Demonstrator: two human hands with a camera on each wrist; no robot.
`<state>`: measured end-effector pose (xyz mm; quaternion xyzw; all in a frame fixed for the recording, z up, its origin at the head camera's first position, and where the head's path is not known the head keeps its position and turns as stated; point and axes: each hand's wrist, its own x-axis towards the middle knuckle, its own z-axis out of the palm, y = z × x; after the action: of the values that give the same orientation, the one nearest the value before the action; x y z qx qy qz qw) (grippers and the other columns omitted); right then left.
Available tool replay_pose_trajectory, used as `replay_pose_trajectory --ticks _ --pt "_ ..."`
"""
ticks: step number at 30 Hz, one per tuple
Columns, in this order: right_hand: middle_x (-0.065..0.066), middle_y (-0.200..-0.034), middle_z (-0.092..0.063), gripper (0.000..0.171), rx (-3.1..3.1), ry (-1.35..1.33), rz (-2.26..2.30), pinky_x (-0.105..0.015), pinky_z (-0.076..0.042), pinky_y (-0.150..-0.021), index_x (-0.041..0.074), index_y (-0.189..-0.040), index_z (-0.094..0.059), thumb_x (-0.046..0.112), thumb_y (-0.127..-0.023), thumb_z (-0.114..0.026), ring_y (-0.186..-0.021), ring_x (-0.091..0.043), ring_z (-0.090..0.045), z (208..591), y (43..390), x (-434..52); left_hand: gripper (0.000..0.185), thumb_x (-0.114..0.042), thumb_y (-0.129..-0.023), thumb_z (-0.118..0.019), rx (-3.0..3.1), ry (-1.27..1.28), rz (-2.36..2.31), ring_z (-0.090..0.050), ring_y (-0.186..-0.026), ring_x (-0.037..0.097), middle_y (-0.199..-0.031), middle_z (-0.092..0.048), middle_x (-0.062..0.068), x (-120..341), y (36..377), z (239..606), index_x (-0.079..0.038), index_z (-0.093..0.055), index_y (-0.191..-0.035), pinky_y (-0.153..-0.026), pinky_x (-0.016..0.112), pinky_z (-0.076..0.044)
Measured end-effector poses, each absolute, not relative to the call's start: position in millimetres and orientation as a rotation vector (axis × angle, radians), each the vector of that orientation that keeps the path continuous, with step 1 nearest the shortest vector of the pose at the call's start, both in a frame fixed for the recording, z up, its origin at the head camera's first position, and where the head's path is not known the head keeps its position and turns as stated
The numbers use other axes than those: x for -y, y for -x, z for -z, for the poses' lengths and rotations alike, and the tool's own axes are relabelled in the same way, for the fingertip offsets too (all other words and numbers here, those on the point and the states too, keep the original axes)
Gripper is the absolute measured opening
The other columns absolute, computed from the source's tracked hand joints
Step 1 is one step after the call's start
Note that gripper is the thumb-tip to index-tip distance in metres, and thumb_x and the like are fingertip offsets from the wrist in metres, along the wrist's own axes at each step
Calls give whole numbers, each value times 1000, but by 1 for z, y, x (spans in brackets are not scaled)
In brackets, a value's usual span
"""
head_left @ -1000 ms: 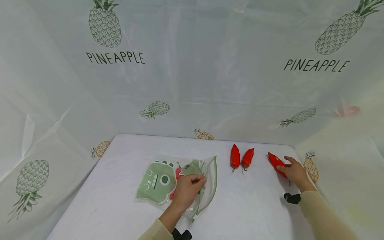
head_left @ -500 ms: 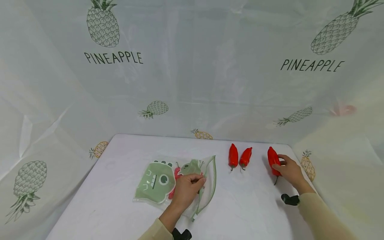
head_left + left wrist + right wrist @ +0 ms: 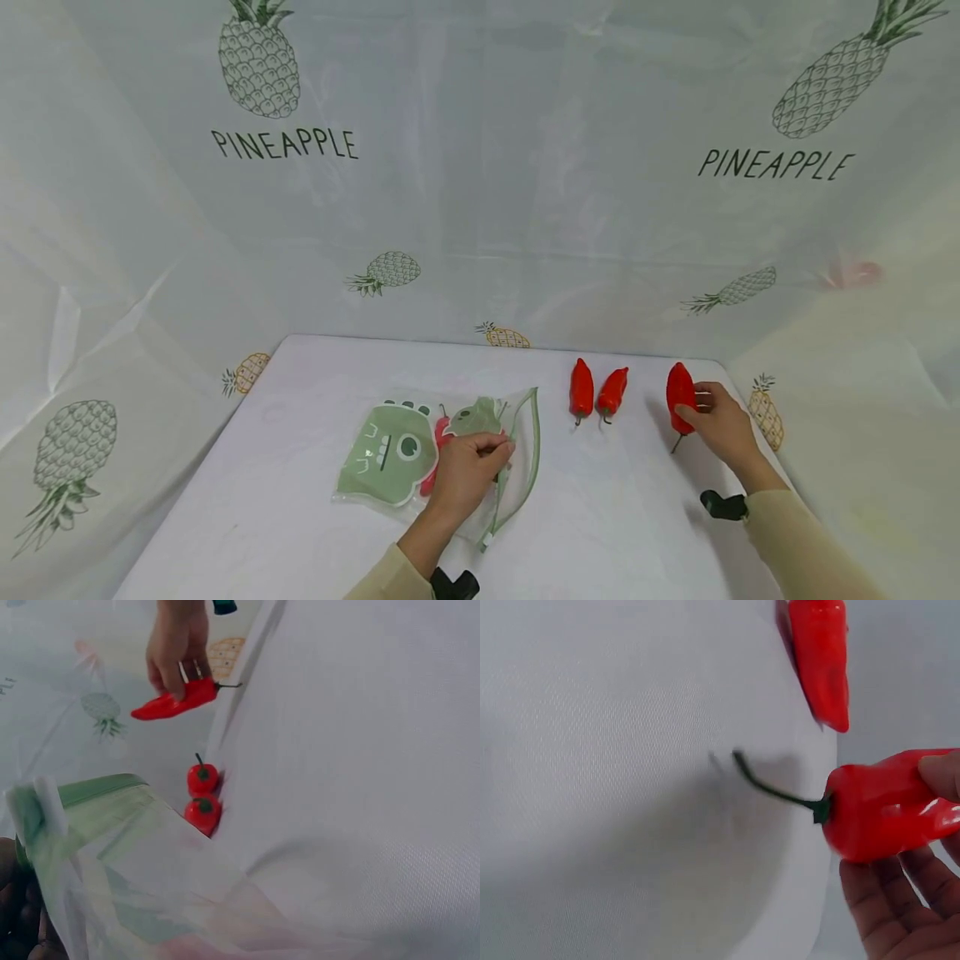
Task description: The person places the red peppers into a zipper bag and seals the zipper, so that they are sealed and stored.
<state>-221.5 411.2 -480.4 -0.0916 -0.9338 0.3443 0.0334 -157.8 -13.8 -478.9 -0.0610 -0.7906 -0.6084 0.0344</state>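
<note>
A clear zip bag (image 3: pixel 397 454) printed with a green dinosaur lies on the white table (image 3: pixel 300 517); something red shows inside it. My left hand (image 3: pixel 498 454) pinches its open green-rimmed edge, and that bag (image 3: pixel 97 847) fills the lower left of the left wrist view. My right hand (image 3: pixel 693 408) grips a red pepper (image 3: pixel 680 390) just above the table at the far right, stem hanging down. In the right wrist view thumb and fingers (image 3: pixel 889 915) wrap this pepper (image 3: pixel 885 810). Two more red peppers (image 3: pixel 580 389) (image 3: pixel 612 390) lie side by side between the hands.
A pale curtain (image 3: pixel 480 167) printed with pineapples walls in the table at the back and on both sides. The table's right edge (image 3: pixel 750 417) runs close beside my right hand. Bare tabletop stretches at the front and left.
My right hand closed round the far-right pepper, lifted it off the table and turned it more upright, stem down. My left hand has stayed on the bag.
</note>
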Motion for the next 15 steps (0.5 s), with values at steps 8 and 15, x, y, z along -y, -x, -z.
replay_pose_trajectory --ticks 8,15 --pt "-38 -144 -49 82 2769 197 -1047 -58 -63 -79 5 -166 -20 32 -104 -67 -121 -57 -56 475 218 -399 17 -23 -93 -81 2427 179 1889 -64 -69 2 -83 -78 0 13 156 478 -10 -85 -104 -60 18 -53" --pt "-36 -144 -48 85 2749 185 -1114 -55 -64 -77 10 -169 -18 31 -104 -68 -122 -56 -55 473 215 -386 20 -24 -93 -82 2440 186 1857 -64 -71 4 -84 -78 0 13 157 477 -8 -85 -105 -61 18 -52"
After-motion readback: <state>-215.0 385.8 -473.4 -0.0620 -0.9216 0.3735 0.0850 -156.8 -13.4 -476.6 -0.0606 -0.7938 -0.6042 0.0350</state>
